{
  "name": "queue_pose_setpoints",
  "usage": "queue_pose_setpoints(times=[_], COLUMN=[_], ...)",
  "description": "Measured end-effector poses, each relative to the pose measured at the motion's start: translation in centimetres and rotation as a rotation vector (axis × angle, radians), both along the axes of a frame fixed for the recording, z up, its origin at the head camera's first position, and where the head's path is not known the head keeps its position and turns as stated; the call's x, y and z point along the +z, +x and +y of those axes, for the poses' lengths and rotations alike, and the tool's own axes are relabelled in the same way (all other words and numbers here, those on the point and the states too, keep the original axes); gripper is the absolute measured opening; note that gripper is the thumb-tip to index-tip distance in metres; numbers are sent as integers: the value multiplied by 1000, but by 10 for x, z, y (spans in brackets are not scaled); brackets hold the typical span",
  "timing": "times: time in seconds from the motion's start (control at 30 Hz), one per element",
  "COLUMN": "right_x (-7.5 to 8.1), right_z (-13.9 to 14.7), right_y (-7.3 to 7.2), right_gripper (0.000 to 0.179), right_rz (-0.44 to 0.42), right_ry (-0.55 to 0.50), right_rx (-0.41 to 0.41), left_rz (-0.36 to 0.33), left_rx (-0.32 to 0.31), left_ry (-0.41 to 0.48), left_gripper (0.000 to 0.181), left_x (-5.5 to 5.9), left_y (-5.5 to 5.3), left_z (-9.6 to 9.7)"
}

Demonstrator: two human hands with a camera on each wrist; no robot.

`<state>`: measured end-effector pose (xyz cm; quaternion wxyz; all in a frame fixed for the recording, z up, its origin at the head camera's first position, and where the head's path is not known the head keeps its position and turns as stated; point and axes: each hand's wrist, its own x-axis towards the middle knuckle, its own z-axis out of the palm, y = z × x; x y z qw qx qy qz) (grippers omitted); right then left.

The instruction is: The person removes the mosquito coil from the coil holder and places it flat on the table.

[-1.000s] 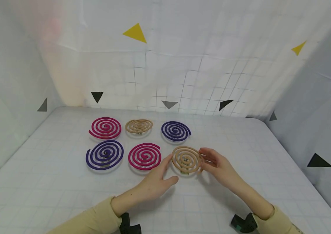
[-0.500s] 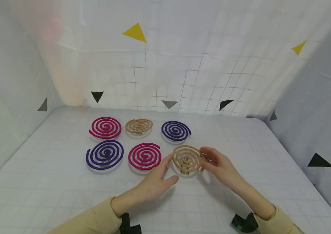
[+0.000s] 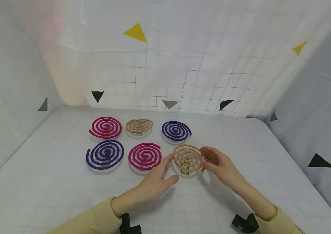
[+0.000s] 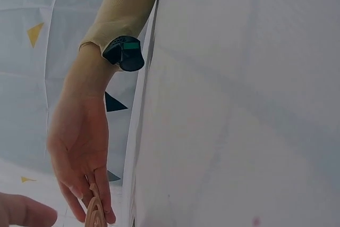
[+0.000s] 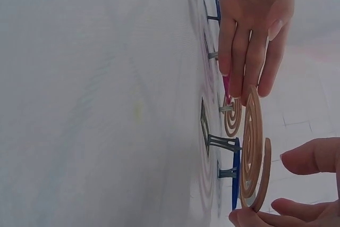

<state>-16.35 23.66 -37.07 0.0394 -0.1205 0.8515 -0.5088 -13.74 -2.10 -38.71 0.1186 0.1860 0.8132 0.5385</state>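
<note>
Tan flat spiral of smooth round rod (image 3: 187, 158) is at the front right of the group, between my 2 hands, above a small stand with a square base (image 3: 184, 173); the right wrist view shows the stem reaching up toward its underside. My right hand (image 3: 219, 165) has its fingers and thumb curled about the spiral's right edge, holding it; how firmly, can't tell. My left hand (image 3: 155, 183) is stretched out, fingers nearly straight, tips at the left edge, thumb spread away toward me. Left fingers also pass just beside a bright pink flat spiral (image 3: 145, 156); contact there, can't tell.

Rest: 1 dark blue flat spiral (image 3: 107, 152) at front left. Back row, 3 more, left to right: second pink spiral (image 3: 106, 126), second tan spiral (image 3: 139, 125), second dark blue spiral (image 3: 175, 131). All on a white table with a faint grid (image 3: 241, 146). White sheeting (image 3: 171, 39) behind, with yellow and dark triangles. Beige sleeves (image 3: 95, 216) on both my arms.
</note>
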Motion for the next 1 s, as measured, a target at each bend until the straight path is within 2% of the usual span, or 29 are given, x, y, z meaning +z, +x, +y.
queue_pose_setpoints(times=[0.33,0.6,0.8,1.0], right_x=[3,8,22,35], right_z=[1,6,12,17], right_y=[-1,-3,-6,-15], right_gripper=[55,55,56,60], right_rz=[-13,-8,-25,-47], right_ry=[8,20,-28,-64], right_rx=[3,4,-38,-74], left_rz=[5,39,38,52], left_rx=[8,30,17,59], left_ry=[15,-9,30,48], left_gripper=[73,72,73,76], left_x=[4,9,19,25], left_y=[2,-2,-13,-28], left_z=[3,8,20,35])
